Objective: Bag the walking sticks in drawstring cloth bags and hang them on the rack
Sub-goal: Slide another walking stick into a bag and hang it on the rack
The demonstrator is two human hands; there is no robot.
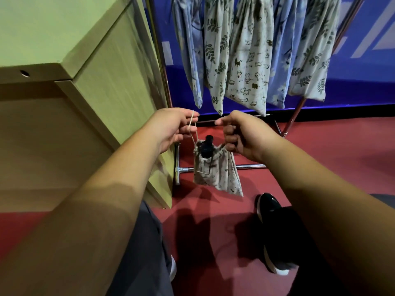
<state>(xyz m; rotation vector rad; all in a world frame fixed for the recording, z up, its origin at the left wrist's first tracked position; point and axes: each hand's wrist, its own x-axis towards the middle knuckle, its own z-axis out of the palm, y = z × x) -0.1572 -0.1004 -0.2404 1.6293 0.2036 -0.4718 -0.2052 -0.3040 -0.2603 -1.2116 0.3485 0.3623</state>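
A small leaf-print drawstring bag [218, 174] hangs in mid-air in the middle of the view, above the red floor [333, 146] and in front of the rack's low chrome bar [248, 166]. The black top of a folded walking stick [205, 147] pokes out of its gathered mouth. A pale drawstring [190, 127] runs up from the left side of the mouth to the left hand [174, 129], which pinches the cord between thumb and fingertips. The right hand [241, 135] has its fingers curled round the cord at the right side of the mouth.

Farther off, more cloth bags hang side by side from the rack: a blue bag [190, 50] at the left, a leaf-print bag [214, 56], a cat-print bag [249, 60], then another blue and another leaf-print one. A blue wall [363, 77] stands behind them. A pale wooden cabinet [102, 86] fills the left. Near the bottom, a black shoe [270, 231] rests on the floor.
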